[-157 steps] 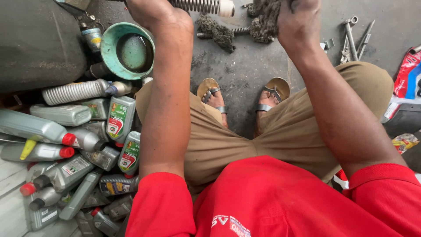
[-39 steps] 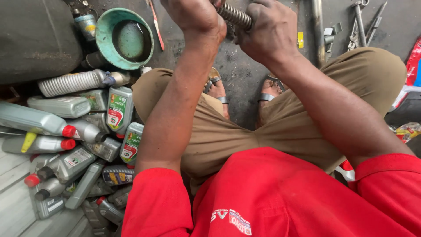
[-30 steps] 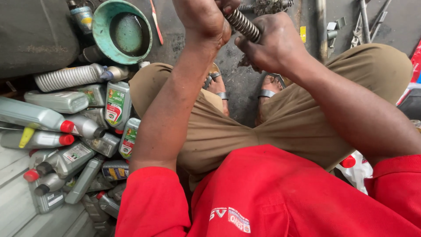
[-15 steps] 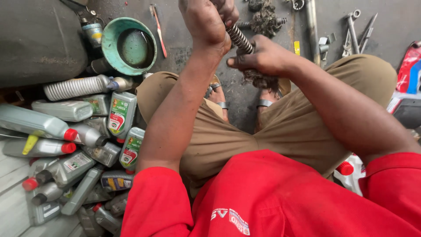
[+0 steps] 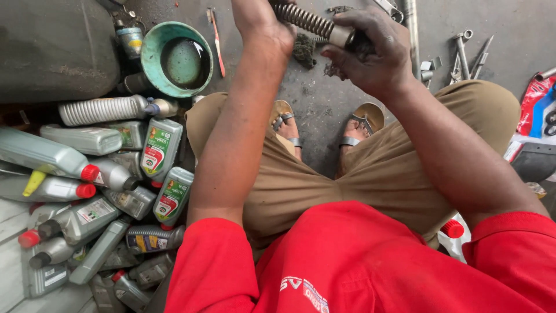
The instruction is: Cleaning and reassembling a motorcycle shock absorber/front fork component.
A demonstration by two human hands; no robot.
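beside grey bottles (image 5: 87,191) with green-red labels, hands (image 5: 324,40) grip spring (image 5: 304,20).

Bottles (image 5: 104,191) heaped left of the knees, basin (image 5: 152,43) beyond them, wrenches (image 5: 466,52) far right on the floor (image 5: 313,98).

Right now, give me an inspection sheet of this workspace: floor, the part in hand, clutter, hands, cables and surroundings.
Surface: grey concrete floor, stained and gritty.
Job's things: coil spring on a shaft, held above the floor between both hands; a dirty rag hangs below it.
Clutter: pile of grey oil bottles, most lying down, some with red caps; green bowl with dark residue; spanners on the floor.
Grippers: left hand closed on the spring's far end; right hand closed on its pale end cap.
Cables: nothing seen.
Surroundings: large grey container upper left; sandalled feet; red packaging at the right edge.
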